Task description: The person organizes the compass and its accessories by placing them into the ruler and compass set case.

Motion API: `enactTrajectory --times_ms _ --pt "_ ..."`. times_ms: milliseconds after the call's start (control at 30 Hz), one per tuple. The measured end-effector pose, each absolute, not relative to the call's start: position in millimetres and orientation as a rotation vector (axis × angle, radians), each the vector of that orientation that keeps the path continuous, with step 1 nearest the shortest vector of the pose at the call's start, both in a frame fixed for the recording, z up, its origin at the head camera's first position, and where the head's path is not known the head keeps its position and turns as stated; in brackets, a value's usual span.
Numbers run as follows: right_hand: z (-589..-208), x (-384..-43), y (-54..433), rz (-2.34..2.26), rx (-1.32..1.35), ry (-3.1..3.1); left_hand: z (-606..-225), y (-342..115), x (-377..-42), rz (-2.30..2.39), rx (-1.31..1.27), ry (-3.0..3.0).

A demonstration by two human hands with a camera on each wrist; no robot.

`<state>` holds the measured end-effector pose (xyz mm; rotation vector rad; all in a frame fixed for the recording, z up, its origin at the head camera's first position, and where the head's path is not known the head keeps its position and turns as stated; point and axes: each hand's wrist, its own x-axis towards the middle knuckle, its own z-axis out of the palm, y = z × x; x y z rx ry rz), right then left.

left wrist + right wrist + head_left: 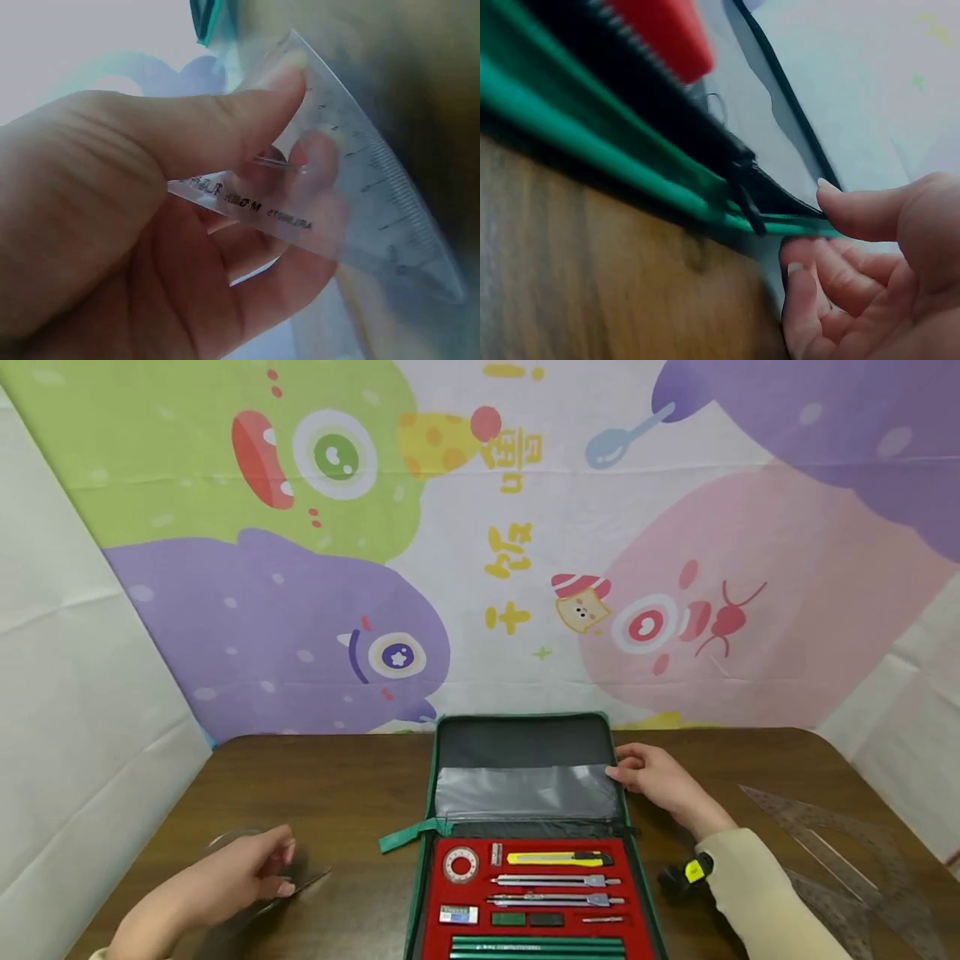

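Observation:
A green zip case [422, 893] lies unfolded on the table, its black lid [525, 741] with a clear pocket [525, 792] turned toward the back. My right hand [667, 785] pinches the lid's right edge between thumb and fingers; a dark zip pull [746, 199] hangs nearby in the right wrist view. To the left of the case, my left hand [232, 877] holds a clear triangular set square [375, 195] with printed markings, thumb on one side and fingers on the other. A red tray [637, 893] in the case bears a yellow utility knife [558, 859], two compasses and green pencils [536, 947].
Clear rulers [840, 852], one triangular, lie at the table's right. Part of a curved transparent edge [225, 838] shows behind my left hand; its kind is unclear. The tray also has a white ring-shaped piece [450, 865] and an eraser [459, 915]. A cartoon-printed cloth [495, 677] hangs behind.

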<state>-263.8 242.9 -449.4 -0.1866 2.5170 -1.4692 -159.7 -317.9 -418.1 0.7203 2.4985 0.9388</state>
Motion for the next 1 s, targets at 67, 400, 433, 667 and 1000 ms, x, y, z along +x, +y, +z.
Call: enactTrajectory --times_ms 67,400,433,667,1000 --pt "-450.2 -264.4 247.0 -1.550 -0.193 2.466 -414.8 -309.9 -165.6 0.990 0.747 2.448" --pt "-458.8 -270.4 269.1 -1.864 -0.261 2.091 -374.7 -234.3 -198.2 0.979 0.977 2.659" --pt "-459.5 -270.9 270.3 -1.883 -0.269 2.054 -370.9 -224.7 -202.0 0.960 0.999 2.699" --pt "-460.5 -267.2 276.1 -1.906 -0.284 1.976 -357.2 -158.9 -232.3 1.092 1.132 2.930" --pt "-464.7 -268.7 263.5 -1.972 -0.416 2.020 -375.5 -121.6 -259.0 1.035 1.083 3.049"
